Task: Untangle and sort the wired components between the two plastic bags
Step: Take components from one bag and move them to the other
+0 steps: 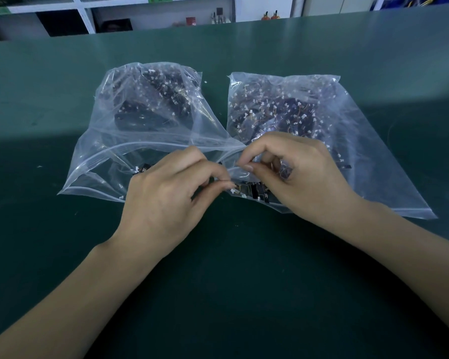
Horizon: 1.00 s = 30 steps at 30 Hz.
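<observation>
Both hands worked the tangle: left hand [166, 193] and right hand [293, 172] pinched wired parts [254, 190] between fingertips, next needing a gentle pull apart

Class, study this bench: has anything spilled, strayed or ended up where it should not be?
Yes. Small white bits lie loose on the green mat, outside both bags: one just beyond the left bag, another to its left. They look like the white connectors inside the right bag, perhaps strays.
</observation>
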Motion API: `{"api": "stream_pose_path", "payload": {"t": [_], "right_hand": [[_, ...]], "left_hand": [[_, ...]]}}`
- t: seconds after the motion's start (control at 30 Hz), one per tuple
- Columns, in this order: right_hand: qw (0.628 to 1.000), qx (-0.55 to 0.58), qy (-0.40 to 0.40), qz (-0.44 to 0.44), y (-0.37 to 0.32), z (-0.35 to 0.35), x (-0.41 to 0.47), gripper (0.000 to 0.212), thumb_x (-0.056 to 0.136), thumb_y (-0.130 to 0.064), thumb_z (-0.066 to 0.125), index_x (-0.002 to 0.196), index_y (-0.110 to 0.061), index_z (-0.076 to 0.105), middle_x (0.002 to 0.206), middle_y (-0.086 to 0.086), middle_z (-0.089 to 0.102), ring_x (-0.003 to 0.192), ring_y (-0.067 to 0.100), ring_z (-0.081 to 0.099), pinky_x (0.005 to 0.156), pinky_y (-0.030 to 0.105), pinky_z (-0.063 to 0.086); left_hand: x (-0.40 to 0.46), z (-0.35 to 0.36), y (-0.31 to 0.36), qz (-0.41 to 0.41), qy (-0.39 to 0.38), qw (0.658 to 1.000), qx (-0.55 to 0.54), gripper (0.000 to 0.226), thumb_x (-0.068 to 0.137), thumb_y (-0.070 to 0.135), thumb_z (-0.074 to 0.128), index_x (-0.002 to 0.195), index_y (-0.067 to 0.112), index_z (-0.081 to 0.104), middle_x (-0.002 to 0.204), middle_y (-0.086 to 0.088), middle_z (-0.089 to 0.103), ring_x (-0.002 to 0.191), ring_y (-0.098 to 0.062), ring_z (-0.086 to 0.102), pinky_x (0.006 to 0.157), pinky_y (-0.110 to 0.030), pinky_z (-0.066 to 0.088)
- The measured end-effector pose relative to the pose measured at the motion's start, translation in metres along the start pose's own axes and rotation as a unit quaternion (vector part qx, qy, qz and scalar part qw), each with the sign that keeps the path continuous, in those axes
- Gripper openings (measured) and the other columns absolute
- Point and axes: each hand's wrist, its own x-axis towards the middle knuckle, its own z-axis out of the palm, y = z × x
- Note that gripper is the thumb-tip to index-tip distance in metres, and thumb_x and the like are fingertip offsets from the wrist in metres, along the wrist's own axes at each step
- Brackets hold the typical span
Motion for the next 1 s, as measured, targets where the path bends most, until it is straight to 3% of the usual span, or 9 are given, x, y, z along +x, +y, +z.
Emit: {"api": "stream_pose_path", "payload": {"t": [0.17,0.4,0.5,0.57,0.67,0.77,0.83,0.9,1.0], "right_hand": [[1.000,0.014,-0.010,-0.004,0.000,0.004,-0.002,0.013,0.094,0.007,0.074,0.096,-0.006,0.075,0.085,-0.008,0.065,0.066,0.024,0.061,0.063,0.039,0.049],[0.999,0.041,-0.001,0.028,-0.001,0.007,-0.004,0.010,0.096,-0.003,0.076,0.096,-0.013,0.075,0.073,-0.001,0.066,0.066,0.023,0.062,0.066,0.037,0.052],[0.999,0.037,-0.013,0.030,-0.001,0.006,-0.004,0.013,0.094,-0.001,0.076,0.097,-0.013,0.074,0.079,-0.010,0.067,0.065,0.019,0.062,0.064,0.030,0.051],[0.999,0.021,-0.027,0.027,0.000,0.005,-0.004,0.016,0.092,0.002,0.076,0.096,-0.013,0.074,0.083,-0.021,0.063,0.066,0.017,0.061,0.064,0.022,0.048],[0.999,-0.006,-0.052,0.013,0.000,0.008,-0.005,0.017,0.091,0.001,0.077,0.097,-0.014,0.074,0.082,-0.032,0.054,0.064,0.007,0.057,0.065,0.010,0.041],[0.997,-0.023,-0.076,-0.001,0.000,0.010,-0.007,0.016,0.093,-0.002,0.076,0.099,-0.016,0.074,0.087,-0.029,0.057,0.068,0.002,0.055,0.067,0.013,0.045],[0.996,-0.029,-0.079,-0.004,0.000,0.010,-0.008,0.017,0.092,-0.002,0.075,0.099,-0.017,0.074,0.092,-0.023,0.062,0.068,0.002,0.055,0.067,0.016,0.047],[0.997,-0.026,-0.079,0.003,0.001,0.009,-0.008,0.017,0.093,-0.003,0.074,0.099,-0.018,0.074,0.094,-0.022,0.063,0.066,0.007,0.055,0.066,0.018,0.047],[0.997,-0.022,-0.079,0.007,0.001,0.008,-0.008,0.016,0.093,-0.004,0.074,0.099,-0.019,0.074,0.093,-0.023,0.062,0.066,0.011,0.056,0.065,0.016,0.044]], "left_hand": [[0.006,0.004,0.009,0.066,-0.003,0.995,0.079,0.014,0.103,0.029,0.074,0.093,0.023,0.082,0.078,0.004,0.062,0.072,-0.015,0.061,0.048,-0.033,0.046],[0.002,0.010,0.016,0.052,-0.082,0.990,0.099,0.016,0.099,0.030,0.075,0.086,0.022,0.080,0.075,0.000,0.055,0.061,-0.021,0.060,0.044,-0.029,0.038],[0.000,0.007,0.018,0.021,-0.075,0.997,0.013,0.017,0.103,0.032,0.068,0.092,0.023,0.079,0.079,0.008,0.057,0.062,-0.016,0.057,0.050,-0.028,0.041],[0.000,0.001,0.013,-0.026,-0.069,0.997,-0.028,0.018,0.101,0.029,0.063,0.084,0.022,0.066,0.078,0.012,0.051,0.063,-0.016,0.051,0.054,-0.030,0.041],[0.001,-0.009,-0.002,-0.071,-0.058,0.994,0.060,0.030,0.100,0.034,0.055,0.072,0.023,0.046,0.067,0.010,0.040,0.058,-0.017,0.042,0.055,-0.027,0.027],[0.000,-0.015,-0.018,-0.108,-0.043,0.986,0.120,0.036,0.101,0.039,0.058,0.070,0.023,0.051,0.066,0.009,0.045,0.058,-0.018,0.045,0.056,-0.027,0.028],[0.000,-0.017,-0.027,-0.119,-0.037,0.983,0.132,0.029,0.100,0.039,0.065,0.076,0.025,0.059,0.073,0.010,0.054,0.068,-0.017,0.052,0.059,-0.030,0.036],[0.001,-0.018,-0.034,-0.119,-0.066,0.980,0.144,0.012,0.096,0.041,0.070,0.095,0.029,0.068,0.092,0.009,0.067,0.087,-0.023,0.064,0.072,-0.036,0.048],[0.000,-0.016,-0.038,-0.154,-0.128,0.962,0.185,0.032,0.095,0.047,0.067,0.119,0.027,0.070,0.112,-0.001,0.074,0.107,-0.034,0.068,0.093,-0.050,0.051]]}}
